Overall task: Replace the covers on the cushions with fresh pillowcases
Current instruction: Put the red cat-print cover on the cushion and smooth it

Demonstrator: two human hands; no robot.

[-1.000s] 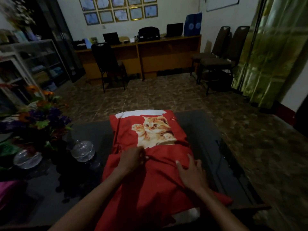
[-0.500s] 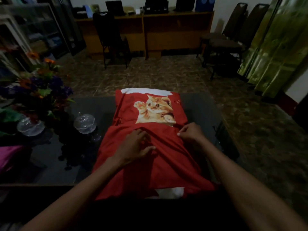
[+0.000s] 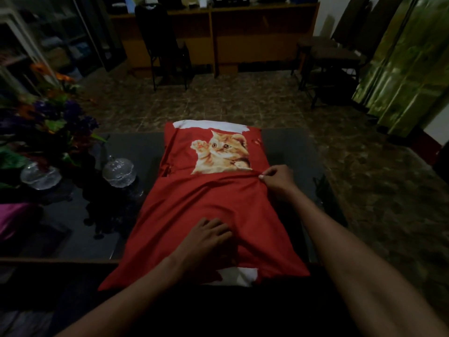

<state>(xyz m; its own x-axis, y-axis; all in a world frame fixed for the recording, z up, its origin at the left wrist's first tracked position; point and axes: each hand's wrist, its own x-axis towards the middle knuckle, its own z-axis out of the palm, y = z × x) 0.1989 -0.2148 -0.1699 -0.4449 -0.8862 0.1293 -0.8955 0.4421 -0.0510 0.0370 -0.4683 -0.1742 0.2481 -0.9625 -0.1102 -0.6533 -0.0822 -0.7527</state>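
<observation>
One cushion (image 3: 209, 124), white, showing beyond and nearward of the hands, lies under one red pillowcase (image 3: 218, 205) with a cat print, on one dark table (image 3: 136, 147). Right hand (image 3: 277, 178): fingers curled, pinching a fabric fold at the print's lower edge. Left hand (image 3: 206, 235): nearer the person, fingers bent, pressing and bunching cloth. Risk, judged: pulling against the left hand's press could drag the cushion off the near table edge, or leave the case twisted. Left of both hands: two glass jars (image 3: 119, 170), one flower arrangement (image 3: 48, 122).
</observation>
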